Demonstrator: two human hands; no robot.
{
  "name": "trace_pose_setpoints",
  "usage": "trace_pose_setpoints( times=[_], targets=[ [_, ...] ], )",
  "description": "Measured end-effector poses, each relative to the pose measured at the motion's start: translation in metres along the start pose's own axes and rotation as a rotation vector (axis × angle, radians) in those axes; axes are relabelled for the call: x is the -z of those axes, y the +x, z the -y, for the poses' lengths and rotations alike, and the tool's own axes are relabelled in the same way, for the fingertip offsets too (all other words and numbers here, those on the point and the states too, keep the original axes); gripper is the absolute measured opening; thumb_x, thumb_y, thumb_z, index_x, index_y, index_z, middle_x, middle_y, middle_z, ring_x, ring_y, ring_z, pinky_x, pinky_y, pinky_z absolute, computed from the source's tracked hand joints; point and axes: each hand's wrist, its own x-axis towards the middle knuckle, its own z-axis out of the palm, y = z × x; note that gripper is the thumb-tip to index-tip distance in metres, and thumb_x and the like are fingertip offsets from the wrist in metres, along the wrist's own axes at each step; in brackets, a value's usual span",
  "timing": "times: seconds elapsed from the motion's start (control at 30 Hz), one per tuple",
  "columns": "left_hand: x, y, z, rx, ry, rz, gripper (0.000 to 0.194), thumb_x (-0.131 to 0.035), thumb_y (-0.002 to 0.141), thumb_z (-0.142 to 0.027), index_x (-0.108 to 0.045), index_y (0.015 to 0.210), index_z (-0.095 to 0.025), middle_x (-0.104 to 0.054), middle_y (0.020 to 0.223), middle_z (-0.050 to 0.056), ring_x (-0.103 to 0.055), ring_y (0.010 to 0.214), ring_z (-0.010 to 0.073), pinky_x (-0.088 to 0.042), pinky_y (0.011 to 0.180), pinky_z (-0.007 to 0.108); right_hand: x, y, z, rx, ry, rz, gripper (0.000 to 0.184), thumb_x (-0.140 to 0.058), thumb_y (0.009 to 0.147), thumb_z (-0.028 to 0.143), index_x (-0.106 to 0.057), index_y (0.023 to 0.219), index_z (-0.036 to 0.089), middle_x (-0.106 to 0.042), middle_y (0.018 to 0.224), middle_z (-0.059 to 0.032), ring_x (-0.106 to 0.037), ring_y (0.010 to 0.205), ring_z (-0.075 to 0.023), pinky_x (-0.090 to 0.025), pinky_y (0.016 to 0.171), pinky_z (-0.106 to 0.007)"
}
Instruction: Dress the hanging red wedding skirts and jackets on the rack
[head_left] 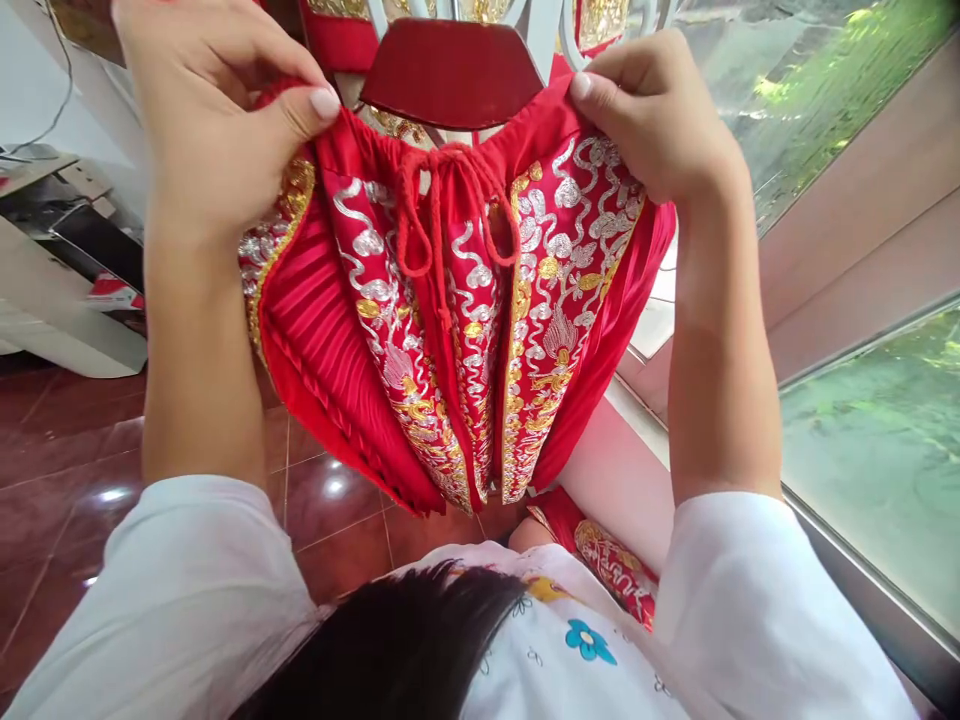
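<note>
A red embroidered skirt hangs in front of me, stretched between my two hands at its waistband. Silver and gold threadwork covers its panels, with pleated red cloth at the sides. My left hand pinches the waistband at the left, thumb on top. At the right end, my right hand grips the waistband between thumb and fingers. A red drawstring is tied in a bow at the middle of the waist. Just behind the waistband is a dark red panel on white metal bars; what it belongs to is partly hidden.
Windows line the right side. Another red embroidered piece of cloth lies low at the right, near my body. At the left stands a white cabinet with items on its shelves. The floor is dark red tile.
</note>
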Motion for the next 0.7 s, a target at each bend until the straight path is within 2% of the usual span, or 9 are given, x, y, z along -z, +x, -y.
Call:
trace_pose_setpoints(
  times=[0.1, 0.2, 0.3, 0.37, 0.43, 0.5, 0.57, 0.63, 0.7],
  targets=[
    [0.002, -0.002, -0.001, 0.018, -0.019, -0.009, 0.037, -0.062, 0.082, -0.049, -0.069, 0.093, -0.014, -0.056, 0.084, 0.001, -0.057, 0.094, 0.0141, -0.044, 0.083, 0.031, -0.003, 0.0, -0.002, 0.007, 0.085, -0.087, 0.047, -0.052, 0.093, 0.025, -0.027, 0.055, 0.014, -0.017, 0.059, 0.0036, -0.014, 0.055, -0.0027, -0.009, 0.053, -0.025],
    [0.005, -0.012, -0.017, 0.087, -0.054, 0.053, 0.046, -0.059, 0.083, -0.048, -0.06, 0.114, -0.014, -0.057, 0.102, 0.003, -0.06, 0.096, 0.0161, -0.048, 0.079, 0.031, -0.01, -0.01, -0.012, -0.068, -0.129, -0.211, 0.05, -0.053, 0.092, 0.032, -0.027, 0.053, 0.015, -0.019, 0.058, 0.0031, -0.015, 0.057, -0.005, -0.011, 0.054, -0.026],
    [0.01, -0.022, -0.03, 0.094, 0.082, 0.137, 0.048, -0.047, 0.089, -0.049, -0.054, 0.124, -0.017, -0.055, 0.118, 0.007, -0.055, 0.112, 0.0239, -0.047, 0.093, 0.045, -0.014, -0.033, -0.027, -0.128, -0.272, -0.24, 0.048, -0.047, 0.093, 0.046, -0.039, 0.055, 0.017, -0.026, 0.057, 0.002, -0.019, 0.058, -0.0087, -0.017, 0.056, -0.028],
    [0.012, -0.026, -0.033, 0.122, 0.232, 0.189, 0.047, -0.042, 0.09, -0.049, -0.059, 0.12, -0.017, -0.058, 0.114, 0.008, -0.054, 0.113, 0.0276, -0.042, 0.099, 0.049, -0.016, -0.047, -0.039, -0.074, -0.188, -0.264, 0.04, -0.047, 0.091, 0.054, -0.06, 0.078, 0.018, -0.046, 0.067, -0.0004, -0.031, 0.062, -0.0099, -0.026, 0.06, -0.026],
    [0.01, -0.027, -0.033, 0.2, 0.294, 0.192, 0.044, -0.04, 0.09, -0.048, -0.063, 0.111, -0.016, -0.06, 0.096, 0.008, -0.058, 0.101, 0.028, -0.045, 0.093, 0.049, -0.02, -0.056, -0.048, -0.003, -0.126, -0.331, 0.047, -0.047, 0.089, 0.059, -0.062, 0.098, 0.016, -0.056, 0.081, -0.0038, -0.04, 0.068, -0.011, -0.03, 0.063, -0.025],
    [0.004, -0.027, -0.032, 0.288, 0.352, 0.147, 0.043, -0.04, 0.089, -0.049, -0.066, 0.096, -0.015, -0.053, 0.076, 0.006, -0.059, 0.084, 0.0254, -0.048, 0.081, 0.045, -0.025, -0.059, -0.055, 0.054, -0.178, -0.427, 0.051, -0.044, 0.089, 0.062, -0.063, 0.087, 0.015, -0.052, 0.074, -0.0043, -0.039, 0.066, -0.0116, -0.029, 0.062, -0.026],
    [-0.002, -0.025, -0.03, 0.349, 0.435, 0.096, 0.043, -0.038, 0.088, -0.052, -0.063, 0.083, -0.017, -0.046, 0.069, 0.006, -0.056, 0.078, 0.0243, -0.046, 0.078, 0.042, -0.03, -0.058, -0.059, 0.082, -0.248, -0.551, 0.056, -0.036, 0.09, 0.065, -0.054, 0.068, 0.016, -0.039, 0.062, -0.0023, -0.032, 0.062, -0.0118, -0.026, 0.061, -0.028],
    [-0.006, -0.024, -0.027, 0.374, 0.478, 0.071, 0.041, -0.035, 0.088, -0.052, -0.058, 0.076, -0.02, -0.045, 0.068, 0.006, -0.052, 0.077, 0.0235, -0.043, 0.081, 0.042, -0.032, -0.052, -0.059, 0.047, -0.277, -0.684, 0.06, -0.026, 0.091, 0.068, -0.04, 0.06, 0.018, -0.026, 0.06, -0.0009, -0.023, 0.059, -0.0115, -0.022, 0.059, -0.029],
    [-0.007, -0.022, -0.025, 0.367, 0.478, 0.07, 0.038, -0.035, 0.088, -0.051, -0.054, 0.073, -0.022, -0.046, 0.068, 0.005, -0.049, 0.075, 0.0218, -0.04, 0.085, 0.041, -0.027, -0.046, -0.058, -0.034, -0.287, -0.733, 0.062, -0.024, 0.088, 0.073, -0.027, 0.057, 0.019, -0.018, 0.06, -0.0001, -0.016, 0.059, -0.0107, -0.018, 0.059, -0.029]
  ],
)
